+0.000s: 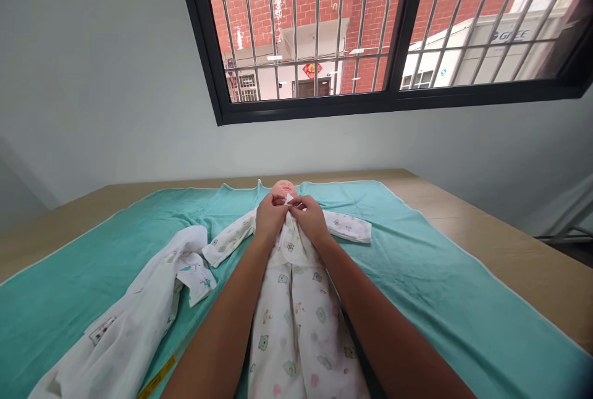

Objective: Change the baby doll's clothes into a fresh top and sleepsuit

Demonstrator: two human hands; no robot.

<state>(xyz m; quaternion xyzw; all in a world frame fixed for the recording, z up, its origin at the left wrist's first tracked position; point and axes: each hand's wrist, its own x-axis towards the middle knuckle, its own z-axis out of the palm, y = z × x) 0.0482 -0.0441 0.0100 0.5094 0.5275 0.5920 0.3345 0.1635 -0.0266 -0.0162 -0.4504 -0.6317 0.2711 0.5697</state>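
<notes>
A baby doll (pixel 284 187) lies on its back, its head toward the wall. It wears a white baby gown (pixel 296 306) printed with small bears, both sleeves spread out to the sides. At the neck, my left hand (pixel 270 215) pinches the collar of the gown from the left. My right hand (pixel 308 216) pinches the same collar from the right, its fingertips close to those of the left. A small white point of collar cloth (pixel 289 199) sticks up between them. My fingers hide the exact fastening.
A teal blanket (pixel 417 300) covers most of the wooden table (pixel 463 220). Another white baby garment (pixel 139 312) lies crumpled on the left, near a yellow measuring tape (pixel 157 378). Beyond the table stands a grey wall (pixel 296 146) with a barred, black-framed window (pixel 306 106).
</notes>
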